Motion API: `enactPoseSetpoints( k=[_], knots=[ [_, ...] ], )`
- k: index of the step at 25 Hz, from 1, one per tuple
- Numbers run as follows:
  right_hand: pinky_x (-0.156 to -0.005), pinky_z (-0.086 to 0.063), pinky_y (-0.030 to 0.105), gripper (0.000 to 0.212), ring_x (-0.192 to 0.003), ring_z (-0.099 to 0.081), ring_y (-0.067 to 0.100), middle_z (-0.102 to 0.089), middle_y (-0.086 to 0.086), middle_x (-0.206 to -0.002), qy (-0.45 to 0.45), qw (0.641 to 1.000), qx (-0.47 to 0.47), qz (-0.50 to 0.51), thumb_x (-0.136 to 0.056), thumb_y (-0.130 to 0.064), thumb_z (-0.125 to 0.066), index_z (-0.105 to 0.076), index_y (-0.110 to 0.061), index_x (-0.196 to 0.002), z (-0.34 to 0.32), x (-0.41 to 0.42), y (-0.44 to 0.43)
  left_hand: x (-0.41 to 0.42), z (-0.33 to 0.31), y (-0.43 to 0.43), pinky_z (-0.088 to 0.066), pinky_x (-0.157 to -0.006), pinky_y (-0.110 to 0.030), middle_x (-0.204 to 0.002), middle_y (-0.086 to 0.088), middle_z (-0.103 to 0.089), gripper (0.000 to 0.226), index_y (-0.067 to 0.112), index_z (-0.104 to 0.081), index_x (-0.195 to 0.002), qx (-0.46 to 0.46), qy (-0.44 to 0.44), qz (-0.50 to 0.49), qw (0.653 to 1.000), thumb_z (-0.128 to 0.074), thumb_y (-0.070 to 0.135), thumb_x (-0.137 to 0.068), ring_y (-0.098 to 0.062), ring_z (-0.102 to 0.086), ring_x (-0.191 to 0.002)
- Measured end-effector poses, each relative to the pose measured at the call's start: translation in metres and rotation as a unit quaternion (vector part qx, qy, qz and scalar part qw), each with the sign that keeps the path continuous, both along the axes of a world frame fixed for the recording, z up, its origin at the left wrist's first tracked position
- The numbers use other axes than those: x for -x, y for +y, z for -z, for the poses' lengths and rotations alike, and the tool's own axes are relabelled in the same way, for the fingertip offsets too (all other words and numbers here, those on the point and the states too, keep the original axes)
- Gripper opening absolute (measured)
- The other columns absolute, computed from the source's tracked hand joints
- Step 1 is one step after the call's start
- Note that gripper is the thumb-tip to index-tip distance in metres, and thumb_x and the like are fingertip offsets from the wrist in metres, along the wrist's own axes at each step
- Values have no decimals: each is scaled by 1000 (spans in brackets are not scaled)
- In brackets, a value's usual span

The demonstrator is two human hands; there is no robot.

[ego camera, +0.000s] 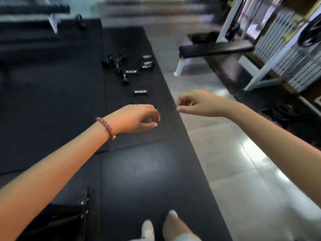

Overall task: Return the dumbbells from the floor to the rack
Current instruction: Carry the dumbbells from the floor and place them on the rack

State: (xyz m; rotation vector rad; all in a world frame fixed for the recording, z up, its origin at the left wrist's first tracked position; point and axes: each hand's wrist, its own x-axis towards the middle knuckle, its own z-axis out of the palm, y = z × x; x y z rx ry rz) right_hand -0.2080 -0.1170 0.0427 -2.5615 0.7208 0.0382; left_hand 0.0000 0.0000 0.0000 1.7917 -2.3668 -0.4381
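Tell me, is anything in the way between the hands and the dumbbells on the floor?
Nothing I can see. The left hand and right hand are empty, and only bare black mat lies between them and the nearest dumbbell. The bench stands off to the right, on the tiles.

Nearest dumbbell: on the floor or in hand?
On floor: nearest dumbbell lies on the mat; left hand and right hand hold nothing.

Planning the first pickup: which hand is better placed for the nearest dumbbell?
Probably the left hand: the nearest dumbbell lies almost straight ahead of it, while the right hand sits off to the side. Both hands hold nothing.
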Motion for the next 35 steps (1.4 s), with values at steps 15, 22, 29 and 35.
enactPoseSetpoints(
  k=[15,22,29,35],
  knots=[
    [-83,-52,37,17,-85,-61,14,-65,-5,-87,6,998,-55,24,-93,-33,-54,-63,-21,-86,64,-133,-226,-143,38,-205,-46,-83,-25,-109,15,-60,20,29,-61,-111,-43,35,-96,994,-51,31,-94,-2,-54,-96],
    [-83,-52,36,19,-85,-61,12,-64,-8,-84,12,997,-76,16,-92,-32,-55,-65,-16,-88,61,-212,-351,-212,34,-318,-47,-84,-26,-110,17,-59,21,30,-61,-112,-55,56,-128,989,-51,31,-94,-1,-55,-98],
    [-83,-52,34,14,-86,-60,11,-63,-10,-85,14,996,-87,1,-92,-32,-55,-62,-22,-84,83,-338,-473,-339,60,-430,-49,-88,-28,-108,17,-61,20,28,-63,-110,-52,76,-159,983,-54,29,-92,1,-57,-98],
    [-79,-50,29,19,-83,-61,11,-64,-6,-86,9,993,-103,56,-92,-31,-55,-64,-15,-87,91,-462,-591,-478,71,-563,-46,-81,-24,-108,14,-62,20,29,-63,-110,-60,92,-151,982,-53,28,-93,-1,-56,-94]
  ],
)
